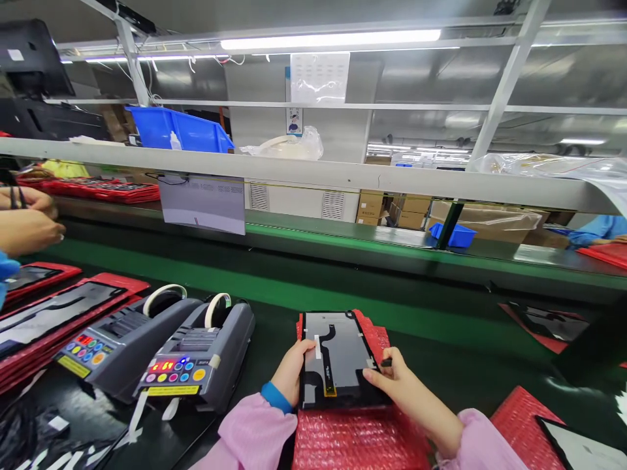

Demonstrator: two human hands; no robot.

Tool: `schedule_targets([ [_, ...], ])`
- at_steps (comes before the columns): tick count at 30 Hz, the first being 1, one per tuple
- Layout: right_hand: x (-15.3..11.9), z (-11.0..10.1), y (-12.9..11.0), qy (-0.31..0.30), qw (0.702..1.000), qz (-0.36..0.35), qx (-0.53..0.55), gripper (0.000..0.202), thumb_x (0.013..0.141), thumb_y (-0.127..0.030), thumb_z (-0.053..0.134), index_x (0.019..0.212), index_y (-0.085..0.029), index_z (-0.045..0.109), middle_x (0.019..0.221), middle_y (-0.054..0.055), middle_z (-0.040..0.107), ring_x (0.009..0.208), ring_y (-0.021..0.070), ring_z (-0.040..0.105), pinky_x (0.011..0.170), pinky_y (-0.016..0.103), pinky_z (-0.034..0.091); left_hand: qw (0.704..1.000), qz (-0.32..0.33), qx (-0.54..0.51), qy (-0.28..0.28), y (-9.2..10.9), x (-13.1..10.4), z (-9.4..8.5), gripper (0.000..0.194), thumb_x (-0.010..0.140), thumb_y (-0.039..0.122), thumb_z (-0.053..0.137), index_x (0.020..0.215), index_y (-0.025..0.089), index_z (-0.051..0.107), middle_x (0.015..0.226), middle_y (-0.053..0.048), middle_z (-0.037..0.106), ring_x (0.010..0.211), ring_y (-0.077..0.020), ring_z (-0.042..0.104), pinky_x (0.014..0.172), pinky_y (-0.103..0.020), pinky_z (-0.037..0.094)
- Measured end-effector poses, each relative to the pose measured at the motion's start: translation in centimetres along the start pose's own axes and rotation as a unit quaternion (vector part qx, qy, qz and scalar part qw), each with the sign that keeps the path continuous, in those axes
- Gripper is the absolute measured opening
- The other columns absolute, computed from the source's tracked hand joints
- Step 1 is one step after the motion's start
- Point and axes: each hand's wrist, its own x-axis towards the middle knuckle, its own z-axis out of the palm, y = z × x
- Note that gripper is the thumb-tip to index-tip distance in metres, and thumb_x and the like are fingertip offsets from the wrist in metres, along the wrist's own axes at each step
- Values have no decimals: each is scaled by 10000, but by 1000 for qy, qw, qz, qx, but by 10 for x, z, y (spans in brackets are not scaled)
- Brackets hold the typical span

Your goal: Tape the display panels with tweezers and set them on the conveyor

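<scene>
Closest to me lies the red wrap (353, 437) on the dark worktop (441, 365); it could let the panel (351, 352) skid if pushed unevenly, being glossy and bubbled. The panel is over the wrap, between both grips, and uneven bending could crack it: it looks thin, flat, rectangular, grey-backed with a black border. My left grip (292, 369) grasps its left edge, thumb on top. My right grip (399, 378) rests its thumb near the right edge, fingers curled by a dark piece (386, 362); what they clasp, I can't tell. A snagging thumb could crease the curved black ribbon (327, 362) or lift the smooth white strip (317, 347).
</scene>
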Motion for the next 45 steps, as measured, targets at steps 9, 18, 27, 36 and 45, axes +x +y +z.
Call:
schedule_targets([
  [9, -26, -8, 30, 41, 990, -38, 130, 608, 756, -662, 752, 875, -310, 272, 833, -81, 510, 563, 117, 581, 345, 205, 497, 992, 121, 4, -30, 9, 6, -13, 285, 987, 304, 647, 1233, 164, 617, 1223, -91, 648, 1000, -232, 679, 837, -422, 592],
  [18, -42, -15, 23, -10, 955, -59, -289, 270, 872, -363, 565, 822, -286, 311, 635, -91, 470, 572, 152, 506, 577, 259, 395, 964, 257, 67, -12, 7, 19, -18, 248, 968, 261, 672, 1193, 161, 648, 1291, -95, 641, 1148, -268, 638, 980, -499, 524],
  [27, -45, -47, -2, 63, 904, -80, -415, 282, 912, -493, 539, 757, -301, 402, 574, -33, 532, 512, 223, 529, 550, 318, 354, 920, 334, 204, 22, 6, 27, -28, 407, 896, 172, 695, 1290, 213, 605, 1505, -100, 518, 1430, -271, 438, 1204, -436, 326],
  [36, -75, -101, 64, 162, 961, -87, -206, 301, 1025, -524, 413, 894, -287, 544, 649, -37, 582, 581, 163, 558, 622, 258, 469, 828, 375, 418, -11, -4, -31, -61, 398, 937, 427, 626, 1314, 301, 636, 1576, -37, 453, 1479, -279, 363, 1259, -439, 176],
  [45, -44, -74, 44, 135, 982, -82, -99, 344, 988, -601, 461, 910, -276, 543, 904, 39, 724, 740, 190, 634, 721, 297, 521, 857, 305, 415, -30, -26, -35, -78, 589, 984, 575, 500, 1504, 309, 420, 1648, -63, 324, 1512, -284, 288, 1218, -457, 282],
])
